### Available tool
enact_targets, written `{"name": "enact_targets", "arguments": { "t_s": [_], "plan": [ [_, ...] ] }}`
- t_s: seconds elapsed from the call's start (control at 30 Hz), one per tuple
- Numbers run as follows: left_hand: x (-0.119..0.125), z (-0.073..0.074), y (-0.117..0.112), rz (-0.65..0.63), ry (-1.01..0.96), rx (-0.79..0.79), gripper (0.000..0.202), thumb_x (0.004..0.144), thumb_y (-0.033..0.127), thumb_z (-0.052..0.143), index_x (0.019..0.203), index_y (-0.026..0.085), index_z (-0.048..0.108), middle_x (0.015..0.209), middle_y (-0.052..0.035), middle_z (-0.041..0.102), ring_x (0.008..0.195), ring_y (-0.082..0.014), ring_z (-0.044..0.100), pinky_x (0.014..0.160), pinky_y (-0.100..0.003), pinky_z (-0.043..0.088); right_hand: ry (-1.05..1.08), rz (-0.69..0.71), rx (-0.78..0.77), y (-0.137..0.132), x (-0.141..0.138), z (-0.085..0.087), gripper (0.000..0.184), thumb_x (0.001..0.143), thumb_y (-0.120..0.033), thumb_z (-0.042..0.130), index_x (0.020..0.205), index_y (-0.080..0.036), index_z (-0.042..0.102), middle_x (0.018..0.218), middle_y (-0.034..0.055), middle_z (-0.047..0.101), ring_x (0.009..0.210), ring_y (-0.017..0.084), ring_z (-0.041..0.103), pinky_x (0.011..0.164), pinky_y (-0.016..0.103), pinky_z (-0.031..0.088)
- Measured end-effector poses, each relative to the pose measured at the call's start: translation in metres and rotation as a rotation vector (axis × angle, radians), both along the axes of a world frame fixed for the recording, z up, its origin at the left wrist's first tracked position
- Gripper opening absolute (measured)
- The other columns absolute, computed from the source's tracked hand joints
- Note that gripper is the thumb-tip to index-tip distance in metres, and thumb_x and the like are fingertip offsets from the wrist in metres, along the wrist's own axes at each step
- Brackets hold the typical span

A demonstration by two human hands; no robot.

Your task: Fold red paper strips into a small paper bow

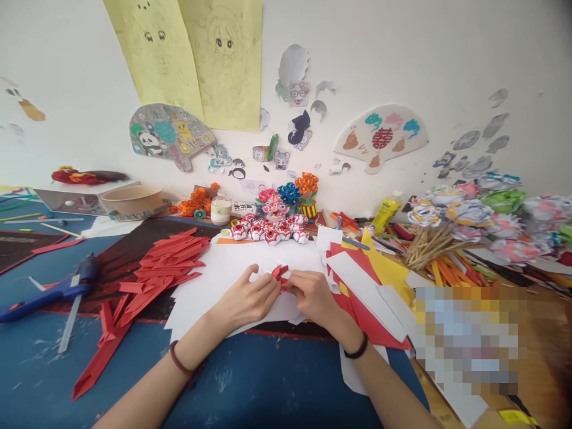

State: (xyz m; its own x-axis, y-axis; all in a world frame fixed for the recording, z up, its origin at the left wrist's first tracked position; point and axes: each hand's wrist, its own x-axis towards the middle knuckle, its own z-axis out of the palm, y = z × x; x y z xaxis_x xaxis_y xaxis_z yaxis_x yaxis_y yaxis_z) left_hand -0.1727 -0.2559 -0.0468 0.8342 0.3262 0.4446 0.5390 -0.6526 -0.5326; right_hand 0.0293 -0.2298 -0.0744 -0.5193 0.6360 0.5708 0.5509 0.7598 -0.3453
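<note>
Both of my hands meet over the stack of white paper [196,298] in the middle of the table. Between their fingertips is a small red-and-white folded paper flower [280,273]. My left hand [250,296] pinches it from the left, and my right hand [311,296] grips its right side with curled fingers. Part of the flower is hidden behind the fingers. Just beyond the hands sits a group of finished red-and-white paper flowers [272,232]. To the left lies a heap of folded red paper strips [165,262].
A blue glue gun [71,286] rests at the left. Red paper sheets [370,322] and a yellow sheet [388,268] lie at right, near a bundle of paper flowers on sticks [473,214]. A glue jar [220,210] and yellow bottle [388,213] stand at the back.
</note>
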Motion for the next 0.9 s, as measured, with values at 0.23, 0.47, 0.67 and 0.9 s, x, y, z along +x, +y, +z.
{"name": "enact_targets", "arguments": {
  "t_s": [0.23, 0.47, 0.67, 0.9],
  "plan": [
    [0.005, -0.006, -0.002, 0.010, -0.059, -0.118, 0.020, 0.094, 0.012, 0.040, 0.097, 0.017, 0.059, 0.087, -0.0055, 0.064, 0.083, -0.0185, 0.050, 0.082, -0.043, 0.033, -0.013, 0.017, -0.058, -0.002, 0.000, 0.004, 0.022, 0.077, 0.001, 0.051, 0.075, -0.019, 0.061, 0.071, 0.0000, 0.062, 0.065, 0.014, 0.054, 0.060, 0.024, 0.035],
    [0.013, -0.006, 0.000, 0.184, -0.503, -0.453, 0.018, 0.094, 0.022, 0.042, 0.092, 0.021, 0.059, 0.102, -0.0059, 0.061, 0.089, -0.0204, 0.048, 0.076, -0.038, 0.033, 0.147, -0.122, -0.237, -0.002, -0.004, 0.010, 0.016, 0.081, -0.006, 0.057, 0.080, -0.020, 0.065, 0.077, 0.0007, 0.066, 0.067, 0.015, 0.057, 0.063, 0.025, 0.041],
    [0.011, -0.008, 0.004, 0.209, -0.591, -0.489, 0.015, 0.094, 0.024, 0.045, 0.089, 0.021, 0.059, 0.099, -0.0047, 0.061, 0.088, -0.0201, 0.048, 0.076, -0.037, 0.032, 0.188, 0.009, -0.315, 0.002, -0.005, 0.013, 0.005, 0.081, -0.024, 0.067, 0.082, -0.019, 0.065, 0.075, 0.0003, 0.064, 0.062, 0.013, 0.053, 0.057, 0.024, 0.041],
    [0.016, -0.005, -0.004, 0.305, -0.559, -0.352, 0.019, 0.092, 0.033, 0.049, 0.102, 0.022, 0.059, 0.109, -0.0068, 0.061, 0.097, -0.0239, 0.049, 0.085, -0.041, 0.031, 0.204, -0.080, -0.220, 0.001, -0.006, 0.010, 0.015, 0.082, -0.029, 0.067, 0.071, -0.018, 0.065, 0.068, 0.0005, 0.065, 0.056, 0.012, 0.052, 0.058, 0.025, 0.041]
  ]
}}
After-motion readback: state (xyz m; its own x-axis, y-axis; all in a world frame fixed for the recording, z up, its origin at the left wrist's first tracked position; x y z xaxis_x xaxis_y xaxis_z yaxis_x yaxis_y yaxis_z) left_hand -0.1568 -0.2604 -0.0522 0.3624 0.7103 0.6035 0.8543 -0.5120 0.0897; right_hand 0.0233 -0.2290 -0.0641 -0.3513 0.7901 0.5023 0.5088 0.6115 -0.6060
